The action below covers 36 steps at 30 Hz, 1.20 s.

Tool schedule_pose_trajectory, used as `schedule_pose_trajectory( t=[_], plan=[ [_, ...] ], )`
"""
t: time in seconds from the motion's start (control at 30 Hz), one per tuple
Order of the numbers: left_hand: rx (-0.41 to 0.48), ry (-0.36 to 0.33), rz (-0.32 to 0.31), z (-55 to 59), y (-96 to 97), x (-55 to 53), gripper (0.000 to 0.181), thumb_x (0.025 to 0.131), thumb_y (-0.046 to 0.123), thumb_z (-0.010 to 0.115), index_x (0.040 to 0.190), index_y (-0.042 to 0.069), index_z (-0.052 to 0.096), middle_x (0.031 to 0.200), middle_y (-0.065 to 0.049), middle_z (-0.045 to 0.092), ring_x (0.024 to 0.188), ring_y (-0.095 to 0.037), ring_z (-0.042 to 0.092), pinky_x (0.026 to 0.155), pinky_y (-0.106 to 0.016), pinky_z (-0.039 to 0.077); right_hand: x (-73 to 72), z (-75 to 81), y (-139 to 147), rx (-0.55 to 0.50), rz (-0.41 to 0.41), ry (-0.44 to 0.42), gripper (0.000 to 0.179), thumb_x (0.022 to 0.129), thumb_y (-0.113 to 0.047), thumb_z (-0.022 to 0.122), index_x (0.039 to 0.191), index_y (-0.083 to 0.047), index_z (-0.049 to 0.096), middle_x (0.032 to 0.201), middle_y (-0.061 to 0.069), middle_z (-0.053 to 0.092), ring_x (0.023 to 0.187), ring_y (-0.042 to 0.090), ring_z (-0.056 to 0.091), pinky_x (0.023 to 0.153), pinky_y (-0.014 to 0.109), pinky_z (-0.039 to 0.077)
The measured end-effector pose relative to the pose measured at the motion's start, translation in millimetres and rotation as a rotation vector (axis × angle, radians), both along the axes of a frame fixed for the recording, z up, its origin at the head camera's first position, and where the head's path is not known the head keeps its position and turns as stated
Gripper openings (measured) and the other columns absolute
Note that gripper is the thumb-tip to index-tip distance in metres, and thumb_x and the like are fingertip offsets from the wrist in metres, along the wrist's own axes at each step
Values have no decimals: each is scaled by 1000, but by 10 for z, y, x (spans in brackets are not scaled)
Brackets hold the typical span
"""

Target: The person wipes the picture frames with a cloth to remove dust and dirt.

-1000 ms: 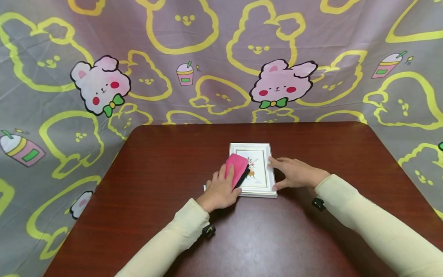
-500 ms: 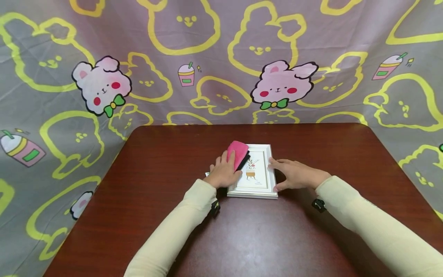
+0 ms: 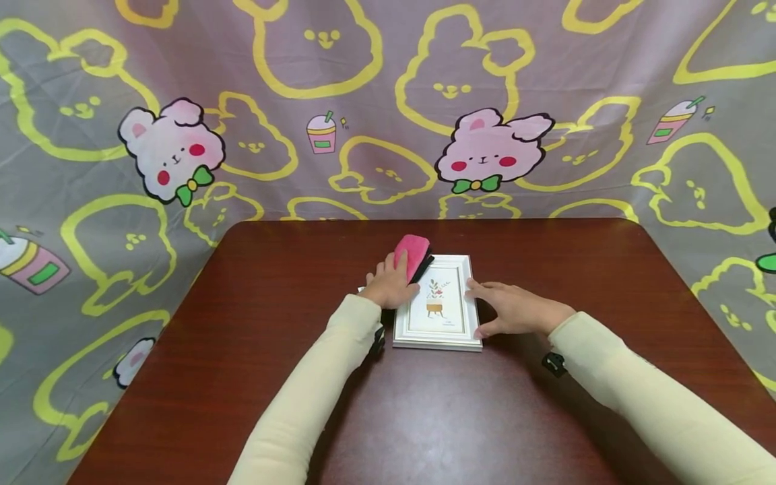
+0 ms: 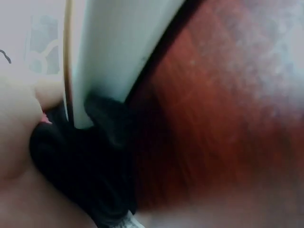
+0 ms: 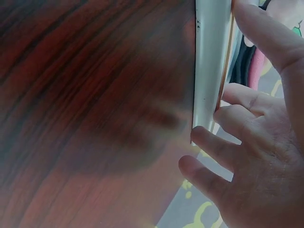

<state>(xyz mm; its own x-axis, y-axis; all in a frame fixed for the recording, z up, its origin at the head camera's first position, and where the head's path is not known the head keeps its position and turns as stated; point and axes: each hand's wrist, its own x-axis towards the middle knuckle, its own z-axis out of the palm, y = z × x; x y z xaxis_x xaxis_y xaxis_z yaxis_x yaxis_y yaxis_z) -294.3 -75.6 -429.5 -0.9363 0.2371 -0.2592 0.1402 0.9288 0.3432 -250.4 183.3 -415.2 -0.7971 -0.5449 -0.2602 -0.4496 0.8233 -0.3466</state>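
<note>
The left hand (image 3: 388, 288) lies flat, fingers straight, pressing a folded pink cloth with a black underside (image 3: 413, 255) onto the far left corner of a white rectangular picture frame (image 3: 438, 339). The cloth overhangs the frame's far edge and partly rests on the desk. In the left wrist view only the frame's white edge (image 4: 114, 47) and a dark fold of cloth (image 4: 80, 171) can be made out, blurred.

The right hand (image 3: 512, 308) rests with its fingers spread and relaxed on the frame's right rail, thumb at the near right corner; the right wrist view shows the fingertips (image 5: 202, 135) touching the white rail (image 5: 209, 66).

The frame lies flat near the middle of the dark red-brown wooden desk (image 3: 545, 417), somewhat toward its far edge, holding a small print of a potted plant (image 3: 434, 298).

Behind and beside the desk hangs a grey cloth backdrop printed with pink rabbits and yellow outlines (image 3: 339, 101).
</note>
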Motion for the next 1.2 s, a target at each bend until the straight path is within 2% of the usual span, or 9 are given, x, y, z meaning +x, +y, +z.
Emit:
schedule_pose_trajectory(
  t=[0.13, 0.33, 0.53, 0.67, 0.87, 1.03, 1.2],
  plan=[
    [-13, 3, -4, -8, -79, 111, 84, 98, 45, 48, 161, 13, 4, 165, -18, 12, 149, -38, 22, 117, -59, 24, -13, -19, -48, -14, 12, 1, 91, 80, -50, 77, 151, -7, 40, 161, 20, 31, 144, 44, 35, 113, 58, 36],
    [-2, -10, -54, -46, -174, 397, 84, 97, 46, 49, 161, 12, 5, 166, -18, 11, 151, -37, 20, 117, -60, 24, -3, -23, -49, -10, 0, -14, 91, 82, -47, 78, 153, -7, 37, 161, 20, 30, 144, 44, 35, 113, 57, 36],
    [20, 19, -57, -41, -212, 648, 84, 97, 44, 50, 161, 11, 7, 166, -19, 12, 151, -38, 22, 115, -62, 25, -14, -4, -65, -13, 6, -5, 94, 82, -48, 78, 154, -6, 35, 160, 22, 33, 143, 44, 36, 113, 57, 36],
    [-1, 20, -59, -72, -218, 806, 84, 99, 46, 50, 161, 10, 5, 166, -19, 11, 150, -39, 23, 114, -62, 27, -13, -11, -75, -10, -1, -22, 95, 82, -48, 77, 155, -7, 33, 160, 22, 31, 144, 44, 35, 113, 57, 36],
    [-9, 46, -82, -39, -208, 1041, 83, 98, 46, 51, 160, 7, 9, 165, -21, 14, 148, -40, 26, 112, -63, 29, -19, -26, -37, -18, -19, -14, 96, 80, -50, 78, 154, -9, 35, 161, 21, 30, 144, 44, 35, 112, 58, 36],
    [-9, 74, -104, -42, -187, 1180, 83, 98, 45, 52, 159, 6, 12, 164, -22, 16, 147, -40, 29, 111, -62, 31, -1, -31, 13, -14, -26, -25, 98, 79, -53, 77, 155, -9, 33, 162, 20, 29, 144, 45, 35, 112, 59, 36],
    [-17, 79, -96, -77, -171, 1215, 83, 98, 46, 52, 159, 6, 12, 164, -22, 17, 146, -38, 30, 110, -60, 33, 20, -6, 10, -16, -6, -20, 100, 79, -54, 76, 155, -7, 32, 160, 23, 33, 142, 46, 37, 111, 60, 36]
  ],
)
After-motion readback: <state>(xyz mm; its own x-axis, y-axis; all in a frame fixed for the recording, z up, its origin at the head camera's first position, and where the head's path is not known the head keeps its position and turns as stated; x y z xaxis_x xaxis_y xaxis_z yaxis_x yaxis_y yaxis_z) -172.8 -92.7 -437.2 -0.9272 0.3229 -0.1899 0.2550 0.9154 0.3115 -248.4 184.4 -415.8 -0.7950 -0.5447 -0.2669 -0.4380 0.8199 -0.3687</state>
